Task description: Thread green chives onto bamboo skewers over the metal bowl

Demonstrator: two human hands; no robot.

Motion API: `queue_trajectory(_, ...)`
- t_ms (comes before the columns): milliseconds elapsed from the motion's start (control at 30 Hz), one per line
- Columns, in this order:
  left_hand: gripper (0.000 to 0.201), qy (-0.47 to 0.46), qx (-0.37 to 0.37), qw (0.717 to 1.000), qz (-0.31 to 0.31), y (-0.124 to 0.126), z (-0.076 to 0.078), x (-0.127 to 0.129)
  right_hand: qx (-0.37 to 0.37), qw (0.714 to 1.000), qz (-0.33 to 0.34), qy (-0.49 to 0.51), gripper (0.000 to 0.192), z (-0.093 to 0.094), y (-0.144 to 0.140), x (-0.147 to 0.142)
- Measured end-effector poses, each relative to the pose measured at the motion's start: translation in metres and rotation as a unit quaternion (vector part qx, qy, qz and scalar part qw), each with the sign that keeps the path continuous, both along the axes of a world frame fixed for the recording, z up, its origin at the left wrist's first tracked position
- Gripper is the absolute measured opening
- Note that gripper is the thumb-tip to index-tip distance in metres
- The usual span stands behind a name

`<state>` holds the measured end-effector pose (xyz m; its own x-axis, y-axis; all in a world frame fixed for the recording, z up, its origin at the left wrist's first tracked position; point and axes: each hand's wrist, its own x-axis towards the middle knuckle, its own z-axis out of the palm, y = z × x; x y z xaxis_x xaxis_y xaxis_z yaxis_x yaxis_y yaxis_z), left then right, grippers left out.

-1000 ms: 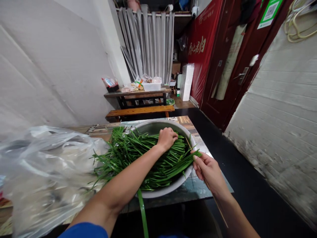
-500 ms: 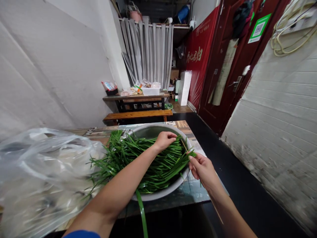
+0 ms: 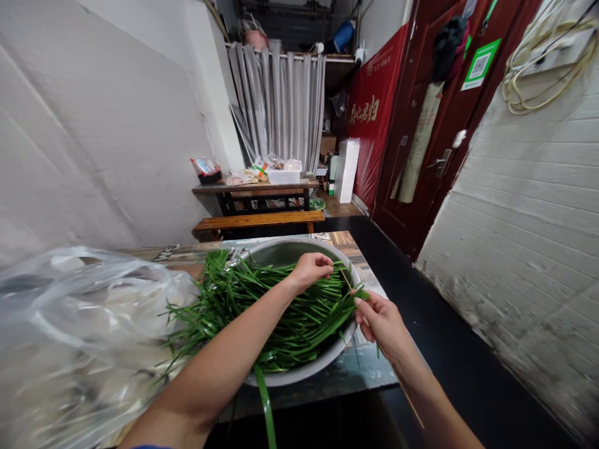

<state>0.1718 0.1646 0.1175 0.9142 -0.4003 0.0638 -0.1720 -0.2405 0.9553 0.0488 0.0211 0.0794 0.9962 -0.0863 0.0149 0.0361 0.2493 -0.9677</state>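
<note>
A large metal basin on the table is heaped with long green garlic chives, some hanging over its left and front rim. My left hand reaches across the heap, fingertips pinched at a chive end near the basin's right side. At the right rim, my right hand is closed on a thin bamboo skewer. Its pointed end rises toward my left fingers; the other end runs back under my right forearm. Chive ends are bunched on the skewer at my right thumb and forefinger.
A big clear plastic bag with pale contents lies left of the basin on the patterned table. Beyond stand a wooden bench and another table with a white tub. A dark red door is at right.
The view has shifted slightly. Both hands hold nearly the same places, my left fingertips lying a little differently at the chive ends.
</note>
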Motion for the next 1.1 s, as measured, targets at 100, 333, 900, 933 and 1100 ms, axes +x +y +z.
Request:
queue_trajectory(100,0.018,-0.020,0.013,1.000,-0.007,-0.002,0.000,-0.002,0.003,1.000,0.003,0.001,0.035,0.000,0.000,0.000)
queue_trajectory(333,0.023,-0.135,0.089,0.987,-0.011,-0.001,0.000,-0.002,0.012,1.000,0.006,-0.001,0.032,-0.002,0.000,0.000)
queue_trajectory(900,0.021,-0.201,0.103,0.974,0.008,-0.005,0.005,-0.009,0.022,1.000,0.010,-0.012,0.029,-0.005,0.000,0.002)
queue_trajectory(933,0.020,-0.205,0.101,0.973,0.009,-0.005,0.005,-0.010,0.025,1.000,0.012,-0.014,0.028,-0.005,0.001,0.001)
queue_trajectory(1100,0.019,-0.226,0.094,0.969,-0.003,-0.006,0.009,-0.013,0.045,0.999,0.010,-0.015,0.028,-0.001,0.002,-0.001)
